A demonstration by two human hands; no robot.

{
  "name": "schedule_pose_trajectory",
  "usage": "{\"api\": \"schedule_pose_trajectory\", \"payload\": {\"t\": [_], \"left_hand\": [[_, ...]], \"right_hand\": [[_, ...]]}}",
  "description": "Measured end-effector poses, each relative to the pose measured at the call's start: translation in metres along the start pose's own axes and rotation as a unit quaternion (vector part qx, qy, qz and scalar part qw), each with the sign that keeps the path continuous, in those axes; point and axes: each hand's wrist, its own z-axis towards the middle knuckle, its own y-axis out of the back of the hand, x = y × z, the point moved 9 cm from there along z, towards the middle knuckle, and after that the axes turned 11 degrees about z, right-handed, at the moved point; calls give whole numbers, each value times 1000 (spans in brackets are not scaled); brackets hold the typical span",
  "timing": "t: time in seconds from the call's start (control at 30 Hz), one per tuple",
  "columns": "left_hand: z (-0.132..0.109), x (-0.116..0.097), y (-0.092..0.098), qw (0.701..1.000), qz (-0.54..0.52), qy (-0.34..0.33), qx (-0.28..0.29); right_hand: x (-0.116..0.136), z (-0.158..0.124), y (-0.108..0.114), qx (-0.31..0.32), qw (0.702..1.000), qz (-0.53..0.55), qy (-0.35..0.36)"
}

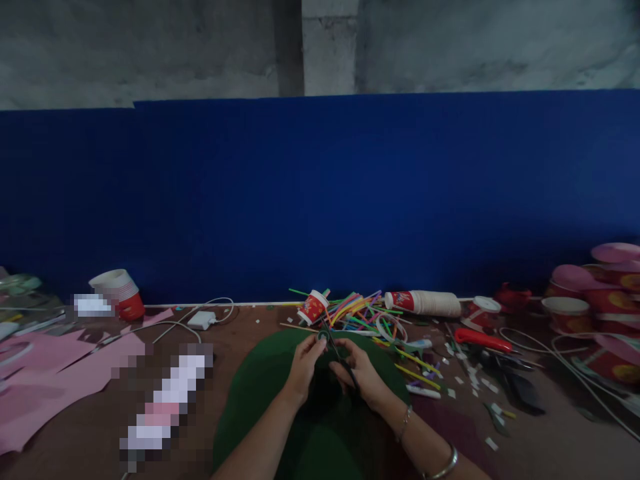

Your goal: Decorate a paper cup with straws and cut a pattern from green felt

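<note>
In the head view my left hand is closed around a small round piece, greenish with a pale edge, too small to name surely. My right hand grips dark-handled scissors, their blades pointing up and left, close to that small piece. Whether the blades touch it I cannot tell. Both hands are above a large dark green sheet. Just beyond them a red patterned paper cup lies tilted against a heap of colourful straws.
Pink sheets and stacked cups are at the left, near a white charger. To the right lie a cup stack on its side, a red-handled tool, paper scraps and cables. Red cups stand at far right. A blue panel rises behind.
</note>
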Motion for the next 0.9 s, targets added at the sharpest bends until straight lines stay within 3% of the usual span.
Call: {"api": "schedule_pose_trajectory", "payload": {"t": [0.23,0.5,0.9], "left_hand": [[-7,-5,2,998,5,-31,-63],[0,-1,-2,1000,-19,-12,10],[4,1,0,999,-24,16,36]], "right_hand": [[-5,2,-1,12,1000,-6,7],[-6,1,-2,21,1000,-1,7],[-4,-1,0,11,1000,-7,-9]]}}
